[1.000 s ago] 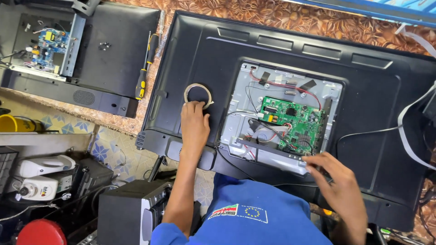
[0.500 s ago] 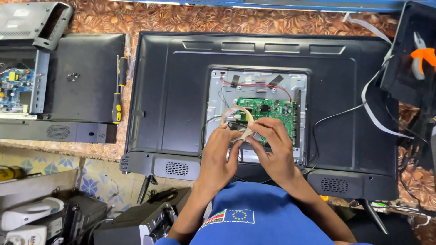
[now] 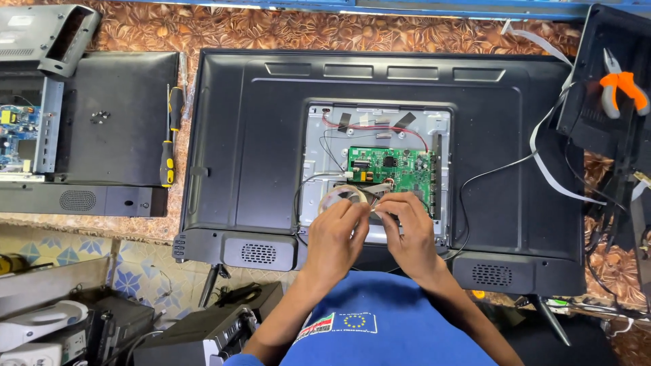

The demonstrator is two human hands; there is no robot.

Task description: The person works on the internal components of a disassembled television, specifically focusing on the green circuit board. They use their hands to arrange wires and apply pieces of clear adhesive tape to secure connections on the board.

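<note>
Tape roll [image 3: 339, 198] between both hands

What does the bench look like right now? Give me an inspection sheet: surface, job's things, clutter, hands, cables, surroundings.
Surface: brown leaf-patterned table, mostly covered.
Job's things: large black television face down, back panel open on a green circuit board; clear tape roll held over the opening.
Clutter: yellow-and-black screwdriver; orange-handled pliers; a second opened television at left.
Hands: left hand holds the tape roll; right hand pinches at it beside the left.
Cables: red and black wires inside the opening; black cable and white flat ribbon running right.
Surroundings: assorted black and white devices below the table.
</note>
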